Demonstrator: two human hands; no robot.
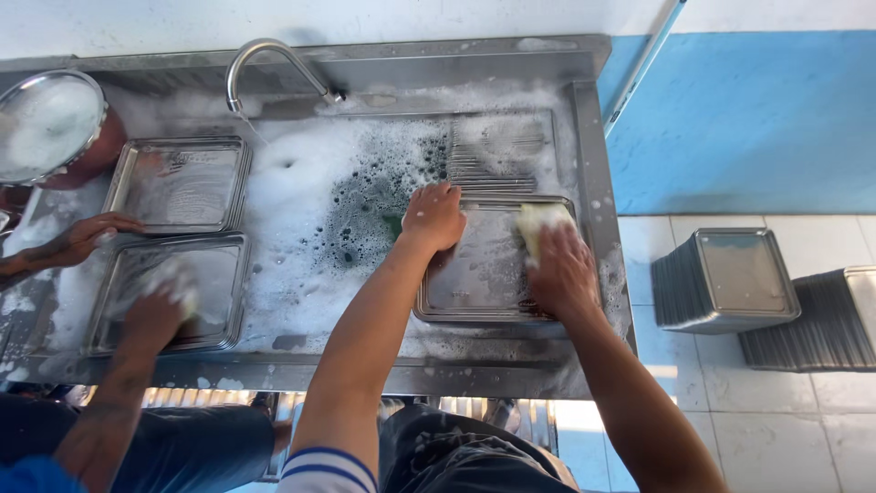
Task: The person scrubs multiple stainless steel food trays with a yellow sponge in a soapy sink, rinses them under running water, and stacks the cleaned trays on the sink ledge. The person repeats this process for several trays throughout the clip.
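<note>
My left hand [433, 217] presses flat on the steel tray [484, 274] lying at three o'clock in the soapy sink [310, 219]; my right hand [561, 274] grips a sponge [538, 219]. Stiff, light, probably slippery; I'd hold its rim.

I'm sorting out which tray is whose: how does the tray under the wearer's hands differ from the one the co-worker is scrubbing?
The wearer's tray lies at the sink's right side, held by the left hand while the right hand rubs it with a yellow sponge. The co-worker's tray lies at the left, below a third tray, and looks sudsier. Both are rectangular, shiny metal, lying flat.
</note>
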